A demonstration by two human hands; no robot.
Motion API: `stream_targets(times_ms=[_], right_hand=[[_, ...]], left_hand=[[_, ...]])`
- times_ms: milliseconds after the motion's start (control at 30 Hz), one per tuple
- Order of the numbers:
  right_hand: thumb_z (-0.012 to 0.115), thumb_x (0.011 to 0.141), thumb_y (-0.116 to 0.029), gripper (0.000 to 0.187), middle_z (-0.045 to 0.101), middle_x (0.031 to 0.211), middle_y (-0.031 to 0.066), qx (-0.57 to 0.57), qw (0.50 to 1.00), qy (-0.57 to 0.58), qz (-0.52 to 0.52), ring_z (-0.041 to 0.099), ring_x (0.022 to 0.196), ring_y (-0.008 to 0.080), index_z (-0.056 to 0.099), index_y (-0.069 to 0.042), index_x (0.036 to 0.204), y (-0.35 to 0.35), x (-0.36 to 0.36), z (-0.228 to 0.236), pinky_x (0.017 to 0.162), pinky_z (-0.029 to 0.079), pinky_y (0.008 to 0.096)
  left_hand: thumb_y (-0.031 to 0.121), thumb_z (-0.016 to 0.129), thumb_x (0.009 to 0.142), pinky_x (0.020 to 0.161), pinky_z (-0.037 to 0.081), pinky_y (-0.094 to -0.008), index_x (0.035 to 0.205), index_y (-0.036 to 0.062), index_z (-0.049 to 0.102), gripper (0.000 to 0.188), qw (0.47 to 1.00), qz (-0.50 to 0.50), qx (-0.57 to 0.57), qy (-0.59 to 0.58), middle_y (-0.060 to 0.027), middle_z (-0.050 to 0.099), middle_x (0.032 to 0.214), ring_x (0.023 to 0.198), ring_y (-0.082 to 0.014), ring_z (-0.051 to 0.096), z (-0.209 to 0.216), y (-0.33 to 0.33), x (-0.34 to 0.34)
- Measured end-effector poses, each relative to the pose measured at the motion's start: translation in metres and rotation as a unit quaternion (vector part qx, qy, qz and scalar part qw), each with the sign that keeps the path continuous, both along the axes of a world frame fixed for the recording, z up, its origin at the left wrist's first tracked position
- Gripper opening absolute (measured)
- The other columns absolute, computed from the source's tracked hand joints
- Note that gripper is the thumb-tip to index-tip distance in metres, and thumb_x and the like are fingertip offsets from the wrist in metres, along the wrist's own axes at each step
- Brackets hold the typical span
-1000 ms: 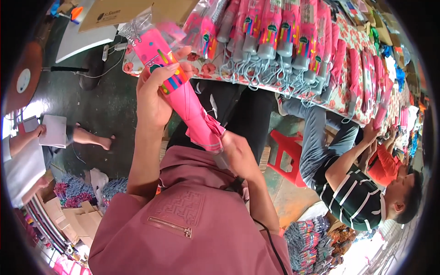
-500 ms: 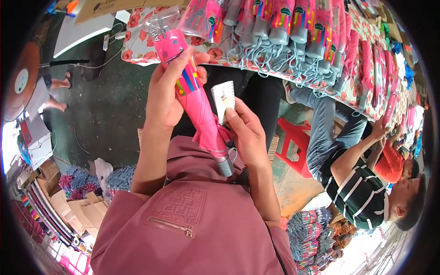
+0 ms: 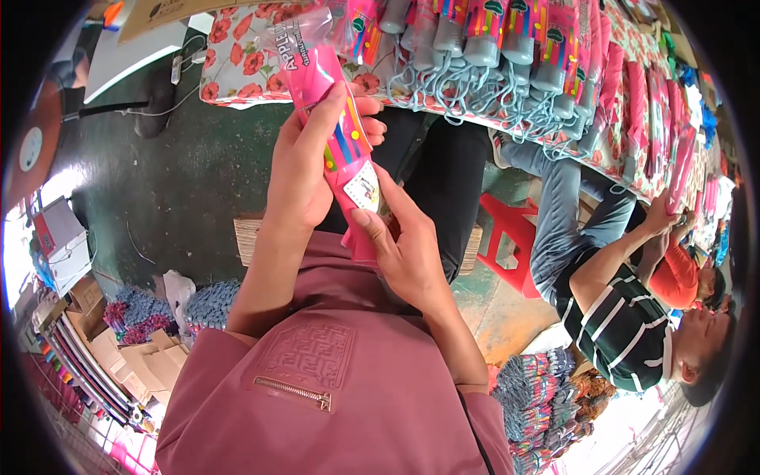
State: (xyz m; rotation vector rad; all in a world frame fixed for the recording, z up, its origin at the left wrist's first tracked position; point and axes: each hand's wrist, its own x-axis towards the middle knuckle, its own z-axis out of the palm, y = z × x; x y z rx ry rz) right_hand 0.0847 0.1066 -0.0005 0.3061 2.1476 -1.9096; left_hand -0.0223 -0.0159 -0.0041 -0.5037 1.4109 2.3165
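Observation:
My left hand (image 3: 305, 162) grips a folded pink umbrella (image 3: 336, 131) in a clear plastic sleeve, holding it upright in front of my chest. The umbrella has coloured stripes and dots on its fabric. My right hand (image 3: 404, 245) holds its lower end, with the thumb pressing a small white tag (image 3: 365, 188) against the sleeve. The handle end is hidden behind my right hand. Just beyond the umbrella's top stands a table (image 3: 237, 75) with a red poppy cloth.
Rows of packed pink umbrellas (image 3: 507, 39) with grey handles cover the table. A person in a striped shirt (image 3: 625, 324) sits at the right near a red stool (image 3: 511, 245). Bundles of goods (image 3: 538, 388) and cardboard boxes (image 3: 119, 356) lie on the green floor.
The umbrella has risen and turned more upright. My right hand brought the white tag down from the air onto the umbrella's sleeve and now presses it there.

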Motion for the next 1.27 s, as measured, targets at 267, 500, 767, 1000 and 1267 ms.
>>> stream_targets(times_ms=[267,500,767,1000,1267], right_hand=[[0.071,0.096,-0.014,0.049,0.069,0.109,0.0169,-0.247,0.961,-0.116,-0.032,0.063,0.085,0.0151,0.055,0.006,0.138,0.021,0.000,0.013,0.075,0.050,0.0256],[0.074,0.093,-0.016,0.052,0.070,0.108,0.0192,-0.204,0.965,-0.137,-0.094,0.064,0.085,0.0155,0.055,0.007,0.135,0.014,0.003,0.010,0.078,0.053,0.0271],[0.076,0.091,-0.028,0.044,0.069,0.089,0.0129,0.064,0.991,-0.087,0.076,0.059,0.074,0.0171,0.064,0.003,0.120,0.029,0.037,0.009,0.068,0.049,0.0306],[0.076,0.092,-0.027,0.034,0.063,0.074,0.0089,-0.114,0.986,-0.109,0.061,0.051,0.063,0.0168,0.067,0.001,0.108,0.019,0.037,0.027,0.062,0.046,0.0288],[0.067,0.098,-0.026,0.029,0.070,0.080,0.0090,0.208,0.976,-0.008,0.057,0.066,0.067,0.0280,0.065,-0.003,0.115,0.005,0.038,0.023,0.064,0.052,0.0324]], left_hand=[[0.021,0.056,0.103,0.087,0.056,-0.0339,0.131,-0.0023,0.056,0.037,0.993,-0.064,0.067,0.069,-0.0198,0.067,0.123,0.102,-0.0247,0.068,0.010,-0.001,0.022],[0.018,0.057,0.102,0.088,0.056,-0.0352,0.135,-0.0013,0.054,0.039,0.995,-0.034,0.080,0.050,-0.0215,0.065,0.127,0.104,-0.0253,0.067,0.007,0.007,0.048],[0.014,0.061,0.101,0.083,0.057,-0.0337,0.136,0.0017,0.051,0.039,0.987,0.088,0.106,0.078,-0.0168,0.067,0.120,0.096,-0.0237,0.068,0.006,-0.023,0.015],[0.018,0.061,0.101,0.078,0.055,-0.0311,0.135,0.0006,0.053,0.039,0.976,-0.027,0.171,0.129,-0.0129,0.068,0.109,0.090,-0.0227,0.067,0.020,-0.009,0.060],[0.021,0.066,0.099,0.092,0.055,-0.0401,0.141,-0.0007,0.048,0.050,0.993,0.097,-0.025,0.055,-0.0171,0.064,0.126,0.101,-0.0288,0.067,0.012,-0.024,0.045]])
